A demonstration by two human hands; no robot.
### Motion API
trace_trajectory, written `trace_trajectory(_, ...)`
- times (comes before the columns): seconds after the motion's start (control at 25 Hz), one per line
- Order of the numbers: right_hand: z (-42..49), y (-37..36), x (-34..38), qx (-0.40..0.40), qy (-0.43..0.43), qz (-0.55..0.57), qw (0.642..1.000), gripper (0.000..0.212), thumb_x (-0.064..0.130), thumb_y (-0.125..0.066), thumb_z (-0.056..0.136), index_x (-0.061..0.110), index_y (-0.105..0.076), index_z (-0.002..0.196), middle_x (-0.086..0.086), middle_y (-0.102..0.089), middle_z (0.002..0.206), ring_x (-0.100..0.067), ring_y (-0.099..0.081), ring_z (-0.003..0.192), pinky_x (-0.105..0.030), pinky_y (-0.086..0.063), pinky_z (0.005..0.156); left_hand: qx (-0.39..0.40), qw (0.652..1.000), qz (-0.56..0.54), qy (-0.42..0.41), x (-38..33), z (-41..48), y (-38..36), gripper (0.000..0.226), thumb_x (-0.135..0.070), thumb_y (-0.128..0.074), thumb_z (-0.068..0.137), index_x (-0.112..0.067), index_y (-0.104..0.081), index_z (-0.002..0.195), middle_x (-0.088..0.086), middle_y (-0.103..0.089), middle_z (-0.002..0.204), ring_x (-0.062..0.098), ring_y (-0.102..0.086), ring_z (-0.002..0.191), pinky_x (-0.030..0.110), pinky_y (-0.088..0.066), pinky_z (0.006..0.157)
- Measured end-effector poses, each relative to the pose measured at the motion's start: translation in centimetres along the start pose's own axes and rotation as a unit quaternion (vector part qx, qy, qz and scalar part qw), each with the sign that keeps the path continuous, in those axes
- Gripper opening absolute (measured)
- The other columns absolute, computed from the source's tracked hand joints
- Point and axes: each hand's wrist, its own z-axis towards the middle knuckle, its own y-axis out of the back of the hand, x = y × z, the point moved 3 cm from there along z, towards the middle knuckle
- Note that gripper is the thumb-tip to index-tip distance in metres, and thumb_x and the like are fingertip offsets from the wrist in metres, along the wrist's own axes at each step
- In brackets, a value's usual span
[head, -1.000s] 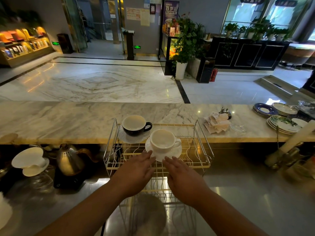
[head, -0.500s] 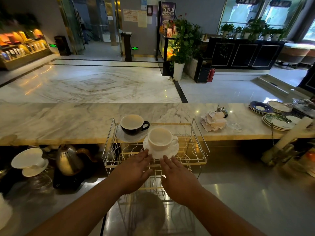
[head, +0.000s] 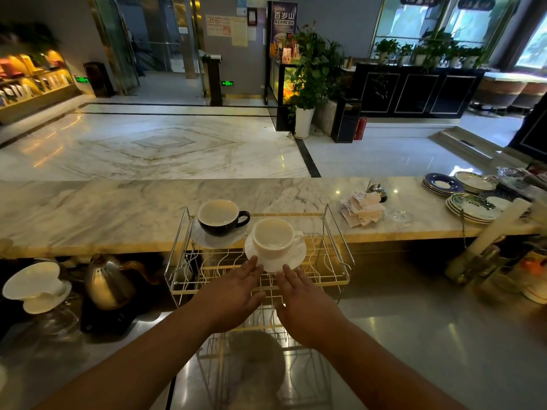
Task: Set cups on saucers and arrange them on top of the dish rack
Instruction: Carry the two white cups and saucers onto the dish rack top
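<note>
On top of the dish rack (head: 331,279), the white cup (head: 273,236) sits upright on its saucer (head: 291,260). Left hand (head: 233,294) and right hand (head: 305,303) lie palm-down, fingers extended, holding nothing, fingertips at the saucer's near rim; contact unclear

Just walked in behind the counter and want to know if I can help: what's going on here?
A person is arranging cups on top of a wire dish rack. The white cup sits on its saucer on the rack, with the left hand and right hand open, fingertips at the saucer's near rim. A black cup on its own saucer stands behind it to the left.
</note>
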Motion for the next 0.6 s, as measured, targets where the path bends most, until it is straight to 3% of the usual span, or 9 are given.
trace_trajectory(0.12,0.6,0.2,-1.1,-0.006,0.0,0.002,1.0,0.07,0.045,-0.035,0.104,0.015,-0.007,0.16,-0.01,-0.007,0.17,-0.029,-0.004,0.155,-0.035,-0.004,0.115,0.001,1.0,-0.003,0.002,-0.4,0.8,0.1,0.073,-0.066,-0.024,0.102,-0.03,-0.009,0.164,-0.003,0.003,0.174,0.021,-0.015,0.158,0.041,-0.025,0.122)
trace_trajectory(0.4,1.8,0.9,-2.7,0.01,-0.018,0.02,1.0,0.069,0.045,-0.038,0.103,0.017,-0.011,0.16,-0.007,-0.014,0.17,-0.029,-0.007,0.155,-0.046,-0.019,0.121,0.029,1.0,-0.006,0.012,-0.6,2.9,0.4,0.075,-0.067,-0.024,0.101,-0.032,-0.004,0.164,-0.004,0.006,0.173,0.026,-0.013,0.158,0.045,-0.026,0.123)
trace_trajectory(0.6,2.5,0.9,-3.4,0.023,-0.021,-0.004,1.0,0.069,0.05,-0.033,0.103,0.016,-0.011,0.16,-0.011,-0.012,0.169,-0.035,-0.006,0.154,-0.049,-0.018,0.121,0.024,0.999,-0.017,0.017,-1.0,4.1,0.5,0.076,-0.066,-0.026,0.101,-0.029,-0.004,0.164,-0.003,0.007,0.173,0.024,-0.01,0.158,0.043,-0.021,0.123)
